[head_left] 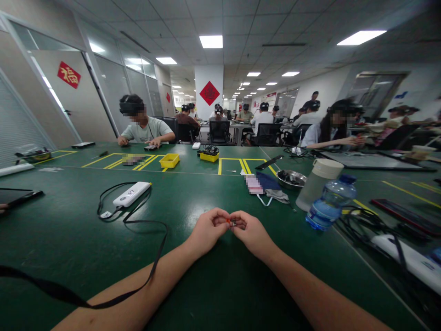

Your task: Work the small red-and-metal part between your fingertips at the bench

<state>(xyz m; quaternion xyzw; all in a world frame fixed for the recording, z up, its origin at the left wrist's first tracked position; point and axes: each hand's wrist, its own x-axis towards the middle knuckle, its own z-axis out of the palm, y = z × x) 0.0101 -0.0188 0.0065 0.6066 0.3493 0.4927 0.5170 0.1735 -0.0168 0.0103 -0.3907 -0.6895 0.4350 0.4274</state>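
My left hand (214, 227) and my right hand (251, 231) meet fingertip to fingertip just above the green table (193, 285). Between the left thumb and fingers is a tiny orange piece (228, 221), too small to name. The right fingertips pinch a small metallic piece (233, 223) right beside it. Whether the two pieces are joined I cannot tell, as the fingers cover most of them. A black strap runs over my left forearm from a white power bank-like device (132, 195) lying to the left.
To the right stand a blue-capped water bottle (329, 204) and a pale tumbler (319, 184). Behind them sit a steel bowl (291, 178) and a dark cloth pouch (267, 180). Yellow trays (170, 161) lie farther back. Cables crowd the right edge; a person (146, 126) works across the table.
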